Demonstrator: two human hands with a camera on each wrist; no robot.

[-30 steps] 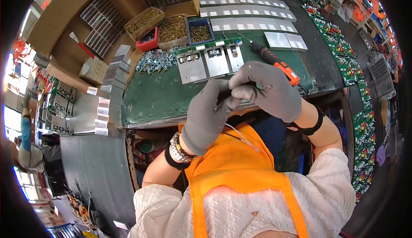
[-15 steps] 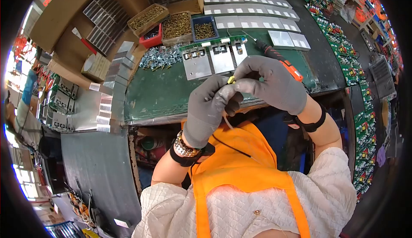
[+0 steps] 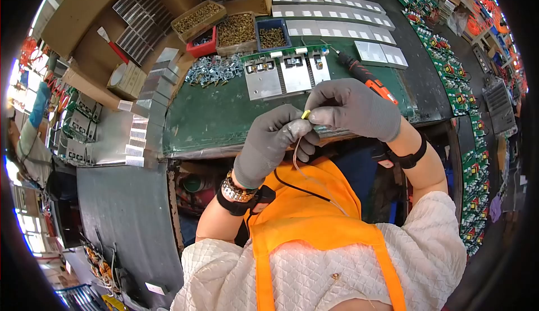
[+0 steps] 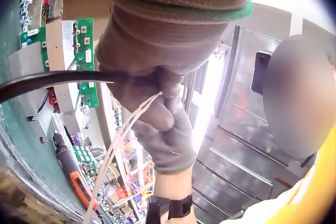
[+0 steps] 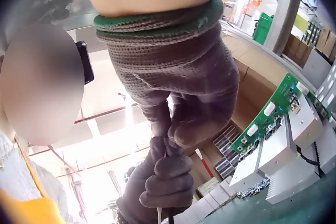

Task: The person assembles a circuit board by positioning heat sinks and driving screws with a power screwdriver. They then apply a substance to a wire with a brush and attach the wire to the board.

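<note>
Both hands wear grey gloves and meet above the bench's front edge. A small yellow piece (image 3: 306, 114) sits between their fingertips in the head view. My left hand (image 3: 275, 141) pinches it from the left, with a pale wire (image 3: 297, 156) hanging below the fingers. My right hand (image 3: 356, 110) pinches at its other side, thumb and index together. In the left wrist view, pale wires (image 4: 118, 140) and a black cable (image 4: 58, 79) run by the left hand (image 4: 157, 50). The right wrist view shows the right hand (image 5: 178, 87) above the left hand (image 5: 163, 187).
Beyond the hands lie a circuit board with metal plates (image 3: 296, 77), an orange and black electric screwdriver (image 3: 368, 79), and a pile of clips (image 3: 216, 71). Screw bins (image 3: 236, 30), a cardboard box (image 3: 84, 30) and rows of metal plates (image 3: 331, 12) stand behind. Green boards (image 3: 446, 64) line the right.
The yellow piece, hidden at first, came into view between the fingertips. My left hand moved slightly down, and the hanging wire shows more. The bench shifted a little in view.
</note>
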